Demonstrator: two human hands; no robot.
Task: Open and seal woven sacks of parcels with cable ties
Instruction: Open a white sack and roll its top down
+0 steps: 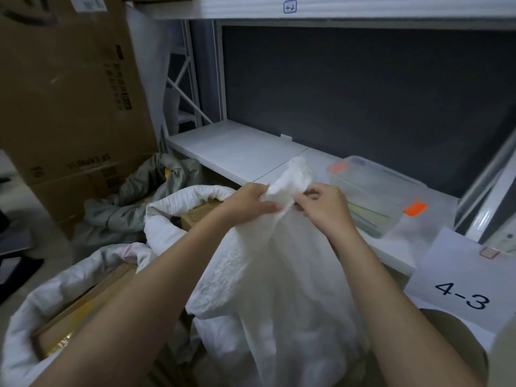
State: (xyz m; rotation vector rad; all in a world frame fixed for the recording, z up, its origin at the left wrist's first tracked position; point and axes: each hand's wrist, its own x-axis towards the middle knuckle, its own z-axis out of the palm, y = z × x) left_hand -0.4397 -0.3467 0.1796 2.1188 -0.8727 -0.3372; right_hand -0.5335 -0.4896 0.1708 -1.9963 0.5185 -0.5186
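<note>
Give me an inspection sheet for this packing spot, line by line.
Surface: white shelf, label sheet 4-3 on it.
Job's things: white woven sack, neck bunched; open sacks of boxes on the left; no cable tie discernible.
Clutter: clear lidded bin, grey bag, large carton.
Hands: left hand grips the neck; right hand pinches it.
Cables: nothing seen.
Surroundings: dark back panel.

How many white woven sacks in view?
3. One gathered at its neck in both hands, the left hand and the right hand. One open behind the left forearm. One open at bottom left. More may be hidden.
</note>
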